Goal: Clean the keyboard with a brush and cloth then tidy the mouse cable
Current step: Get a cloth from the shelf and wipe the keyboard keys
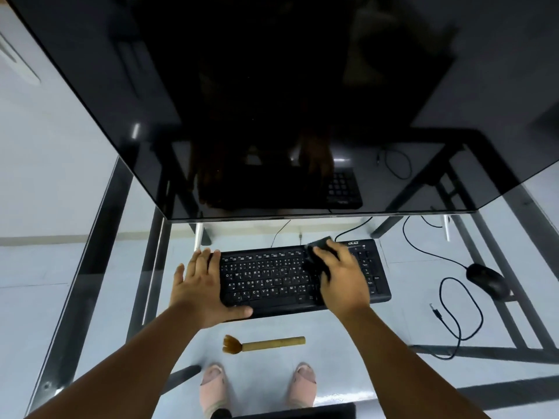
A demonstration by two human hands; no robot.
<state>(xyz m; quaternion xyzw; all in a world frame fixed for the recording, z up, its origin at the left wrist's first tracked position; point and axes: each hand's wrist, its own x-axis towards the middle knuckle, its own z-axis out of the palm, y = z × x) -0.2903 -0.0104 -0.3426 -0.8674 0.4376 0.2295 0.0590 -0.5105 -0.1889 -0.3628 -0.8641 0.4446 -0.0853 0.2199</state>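
Note:
A black keyboard (272, 276) lies on the glass desk below the monitor. My left hand (201, 285) rests flat on its left end, fingers spread, thumb along the front edge. My right hand (341, 276) presses a dark cloth (317, 246) onto the keys right of centre, near the number pad. A brush (263, 343) with a tan handle and brown bristles lies on the glass in front of the keyboard, bristles to the left. The black mouse (487, 281) sits at the right, its cable (459, 313) looping loosely toward the desk's front.
A large dark monitor (272, 101) fills the upper view and overhangs the desk behind the keyboard. The glass desk (90, 297) has a black metal frame. A loose plug end (434, 311) lies near the mouse cable. My feet show through the glass below.

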